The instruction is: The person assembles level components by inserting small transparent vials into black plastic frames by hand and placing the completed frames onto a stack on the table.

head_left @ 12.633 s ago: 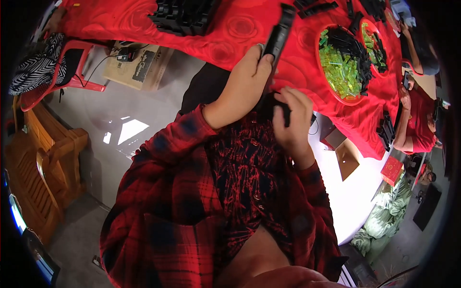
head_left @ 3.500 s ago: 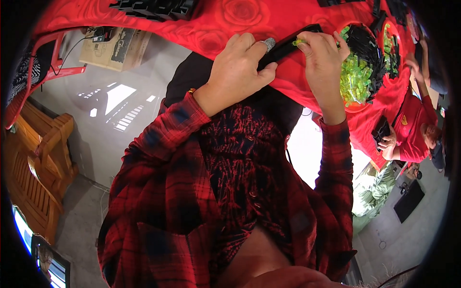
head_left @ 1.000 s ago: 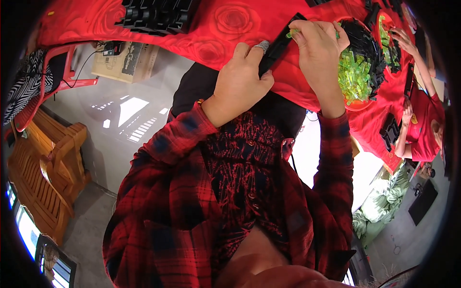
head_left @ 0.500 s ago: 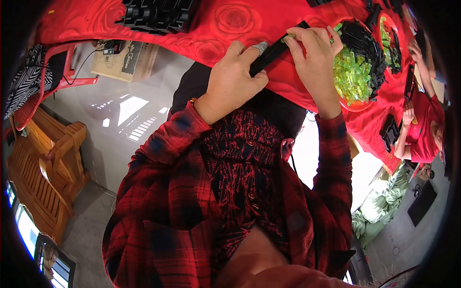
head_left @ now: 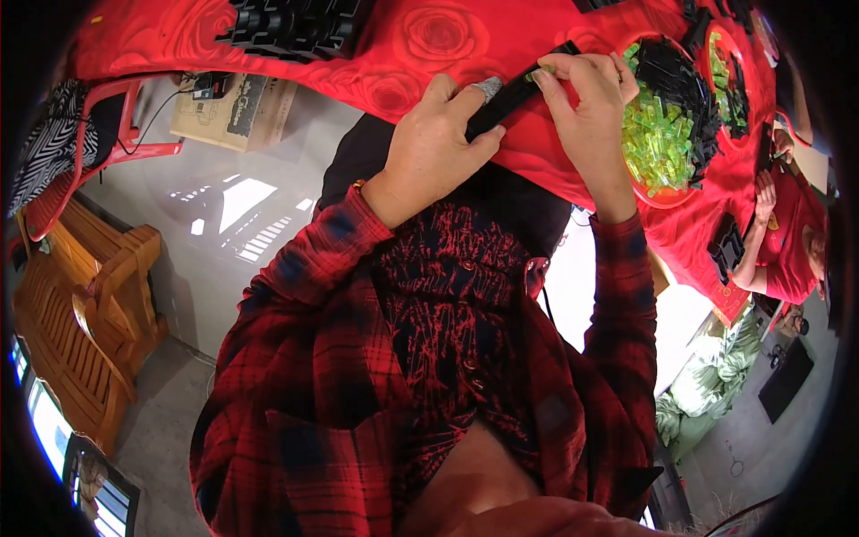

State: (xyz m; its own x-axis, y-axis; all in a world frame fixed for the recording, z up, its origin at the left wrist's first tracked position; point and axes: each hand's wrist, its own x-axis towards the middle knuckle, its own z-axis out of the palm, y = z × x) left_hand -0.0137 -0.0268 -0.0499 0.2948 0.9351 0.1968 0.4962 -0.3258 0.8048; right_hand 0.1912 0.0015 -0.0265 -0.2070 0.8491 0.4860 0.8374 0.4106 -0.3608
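My left hand [head_left: 437, 143] is closed around the near end of a long, narrow black plastic bar [head_left: 514, 100], which slants up to the right over the edge of the red cloth. A grey wrapping [head_left: 489, 87] covers a fingertip of that hand. At the bar's far part, my right hand [head_left: 586, 103] pinches a small yellow-green translucent piece [head_left: 532, 77] between thumb and fingers, against the bar. Most of this piece is hidden by the fingertips. Just right of my right hand lies a round red tray [head_left: 658, 202] of yellow-green translucent pieces [head_left: 660, 143] and black pieces [head_left: 673, 76].
Black bars [head_left: 291, 31] are stacked at the back left of the red rose-patterned tablecloth [head_left: 438, 40]. A second red tray [head_left: 716, 36] stands farther right. A person in red [head_left: 792, 242] works at the right side, near another black part [head_left: 725, 248].
My right fingertips have shifted slightly at the bar, while my left hand keeps its hold. The other person's hands at the right have moved.
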